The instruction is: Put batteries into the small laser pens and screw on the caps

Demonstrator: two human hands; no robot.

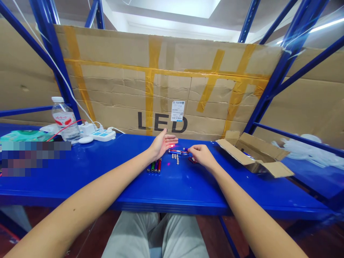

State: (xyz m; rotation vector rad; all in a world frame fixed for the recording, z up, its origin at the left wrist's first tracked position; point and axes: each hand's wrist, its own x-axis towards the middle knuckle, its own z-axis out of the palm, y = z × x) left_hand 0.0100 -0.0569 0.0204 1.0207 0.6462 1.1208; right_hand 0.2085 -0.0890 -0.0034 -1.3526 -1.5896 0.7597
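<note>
The right hand (200,154) pinches a blue tube (185,149) facing the flat, outstretched left hand (161,144), lit by a red glow (172,146).

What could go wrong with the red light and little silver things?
The red light by the left hand might shine into someone's eyes if the small blue thing in the right hand is its source and tilts. A bump might scatter the little silver pieces on the blue table.

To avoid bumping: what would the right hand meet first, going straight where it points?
Probably the left hand, across from it; depth is unclear, so the blue pen lying between them might come first.
</note>
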